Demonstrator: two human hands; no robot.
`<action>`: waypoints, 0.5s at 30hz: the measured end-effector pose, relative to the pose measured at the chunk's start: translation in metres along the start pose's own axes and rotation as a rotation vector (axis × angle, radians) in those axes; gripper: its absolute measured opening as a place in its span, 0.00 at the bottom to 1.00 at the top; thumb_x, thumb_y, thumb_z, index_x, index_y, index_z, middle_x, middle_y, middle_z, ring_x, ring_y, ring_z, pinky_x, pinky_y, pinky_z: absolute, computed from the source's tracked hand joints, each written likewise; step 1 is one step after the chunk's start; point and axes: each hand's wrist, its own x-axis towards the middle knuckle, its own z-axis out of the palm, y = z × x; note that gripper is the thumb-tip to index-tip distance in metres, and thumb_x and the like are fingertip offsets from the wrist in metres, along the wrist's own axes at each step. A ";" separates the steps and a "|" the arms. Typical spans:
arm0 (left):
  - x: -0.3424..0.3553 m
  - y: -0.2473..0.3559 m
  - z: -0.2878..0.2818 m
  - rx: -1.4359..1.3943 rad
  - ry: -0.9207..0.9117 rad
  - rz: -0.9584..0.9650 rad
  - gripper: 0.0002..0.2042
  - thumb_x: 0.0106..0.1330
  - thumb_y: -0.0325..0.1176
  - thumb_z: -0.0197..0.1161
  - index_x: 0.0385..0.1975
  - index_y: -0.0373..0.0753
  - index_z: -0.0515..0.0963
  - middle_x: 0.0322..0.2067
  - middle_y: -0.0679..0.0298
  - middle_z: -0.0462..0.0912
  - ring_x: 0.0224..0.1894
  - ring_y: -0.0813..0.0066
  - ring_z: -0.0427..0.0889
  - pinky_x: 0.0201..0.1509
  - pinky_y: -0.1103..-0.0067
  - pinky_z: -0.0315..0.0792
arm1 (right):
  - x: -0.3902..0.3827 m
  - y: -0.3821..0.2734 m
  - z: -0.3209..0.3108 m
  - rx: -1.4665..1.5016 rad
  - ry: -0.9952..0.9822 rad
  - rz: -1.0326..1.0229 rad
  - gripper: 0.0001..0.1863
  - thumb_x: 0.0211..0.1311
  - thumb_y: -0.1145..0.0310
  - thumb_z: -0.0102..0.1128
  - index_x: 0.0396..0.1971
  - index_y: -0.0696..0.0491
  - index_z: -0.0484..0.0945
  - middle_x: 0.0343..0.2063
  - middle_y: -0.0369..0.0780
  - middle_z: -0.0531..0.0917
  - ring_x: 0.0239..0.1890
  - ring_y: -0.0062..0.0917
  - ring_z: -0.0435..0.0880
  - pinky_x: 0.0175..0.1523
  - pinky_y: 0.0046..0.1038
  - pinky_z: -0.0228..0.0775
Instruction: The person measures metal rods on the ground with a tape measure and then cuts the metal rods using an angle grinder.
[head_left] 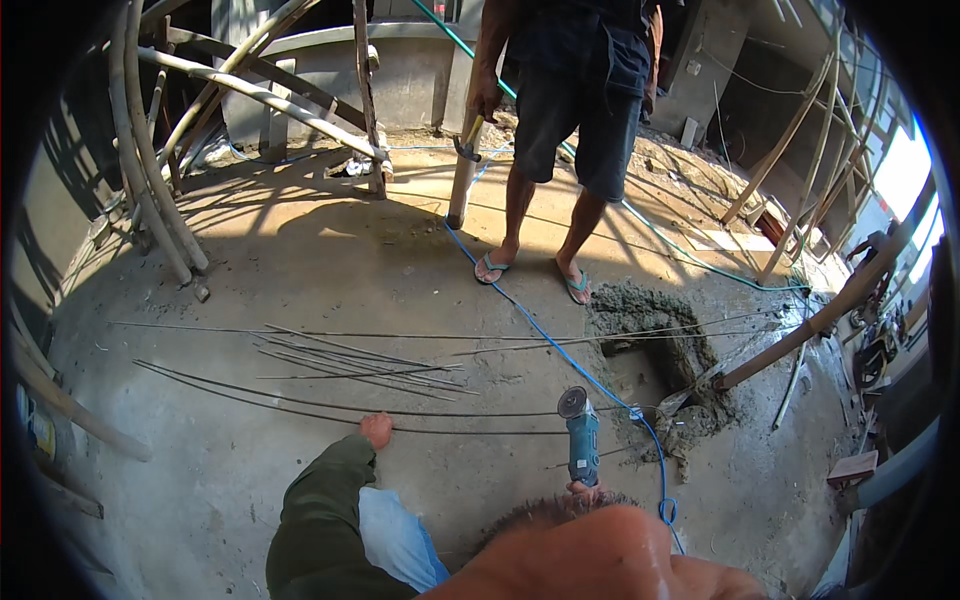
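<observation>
Low in the head view, my left hand rests at floor level, closed on a long thin steel rod, beside another parallel rod. My right hand holds a teal angle grinder by its lower end, with the disc up, close by the rods' right part. Skin and hair close to the camera hide most of that arm. Beyond, a bundle of shorter rods lies on the concrete floor. A blue cord runs across the rods and down past the grinder's right side.
A person stands ahead in sandals, holding a yellow-handled tool. A patch of wet cement around a pit lies at the right. Leaning poles stand at the left, more poles and a green hose at the right.
</observation>
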 end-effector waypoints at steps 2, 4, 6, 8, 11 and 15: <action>-0.008 -0.009 0.006 -0.002 -0.016 -0.010 0.10 0.58 0.27 0.51 0.33 0.33 0.80 0.38 0.50 0.80 0.42 0.51 0.81 0.46 0.59 0.74 | -0.010 -0.002 0.001 -0.008 -0.080 0.026 0.16 0.34 0.71 0.70 0.28 0.53 0.76 0.16 0.33 0.74 0.15 0.18 0.70 0.21 0.26 0.61; -0.014 -0.015 0.010 -0.001 -0.002 -0.007 0.10 0.57 0.28 0.52 0.33 0.33 0.80 0.38 0.50 0.81 0.42 0.51 0.81 0.46 0.59 0.74 | -0.027 -0.020 0.009 0.010 -0.049 0.024 0.15 0.35 0.71 0.70 0.26 0.52 0.75 0.16 0.32 0.74 0.15 0.18 0.70 0.21 0.25 0.61; -0.017 -0.015 0.007 -0.012 -0.028 -0.008 0.10 0.57 0.29 0.53 0.33 0.34 0.80 0.39 0.50 0.80 0.43 0.51 0.81 0.46 0.59 0.74 | -0.036 -0.033 0.009 0.007 -0.034 0.044 0.15 0.35 0.71 0.70 0.26 0.52 0.75 0.16 0.32 0.73 0.15 0.18 0.70 0.21 0.25 0.61; -0.017 -0.010 0.002 -0.017 -0.079 0.003 0.10 0.57 0.29 0.54 0.34 0.35 0.80 0.39 0.51 0.80 0.43 0.51 0.80 0.47 0.59 0.74 | -0.034 -0.029 0.007 0.031 -0.050 0.037 0.16 0.35 0.70 0.70 0.27 0.53 0.74 0.16 0.32 0.73 0.15 0.18 0.69 0.21 0.25 0.61; -0.008 -0.002 -0.006 -0.021 -0.072 -0.039 0.11 0.56 0.33 0.57 0.36 0.39 0.80 0.44 0.53 0.77 0.46 0.52 0.79 0.49 0.59 0.73 | -0.023 -0.022 0.001 0.030 -0.048 0.024 0.16 0.38 0.69 0.68 0.30 0.53 0.73 0.17 0.32 0.72 0.17 0.17 0.69 0.23 0.25 0.60; 0.002 0.005 -0.035 -0.094 -0.064 0.018 0.20 0.56 0.41 0.63 0.45 0.37 0.74 0.47 0.53 0.74 0.51 0.52 0.74 0.53 0.62 0.70 | -0.040 -0.060 0.000 0.088 -0.027 0.062 0.15 0.42 0.68 0.66 0.31 0.52 0.72 0.17 0.30 0.71 0.15 0.15 0.67 0.20 0.22 0.58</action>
